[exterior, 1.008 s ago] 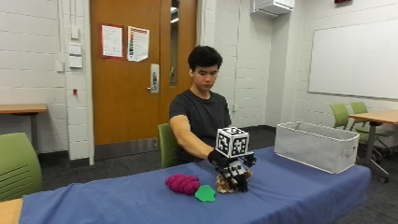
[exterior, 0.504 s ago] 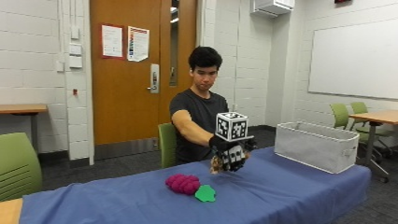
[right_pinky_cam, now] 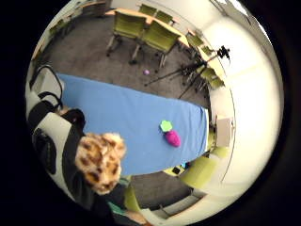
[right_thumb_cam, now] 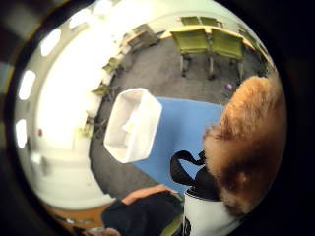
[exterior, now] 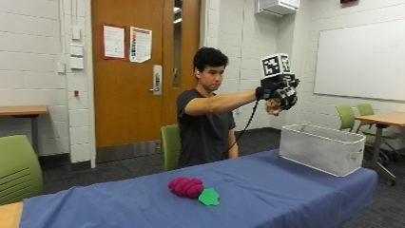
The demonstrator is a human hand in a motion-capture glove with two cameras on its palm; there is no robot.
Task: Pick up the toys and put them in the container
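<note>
White block walls [exterior: 38,95], wooden door [exterior: 136,80] (2 notices), whiteboard [exterior: 361,59], green chairs [exterior: 15,166].

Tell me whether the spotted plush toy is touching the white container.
Apart. The outside view shows the gloved right hand holding the spotted plush toy high in the air, with open space between it and the white container on the table.

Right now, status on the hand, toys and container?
Gloved right hand raised, grip closed on spotted plush toy, short of the white container. Pink toy and green toy on the blue table. Nothing in the way.
</note>
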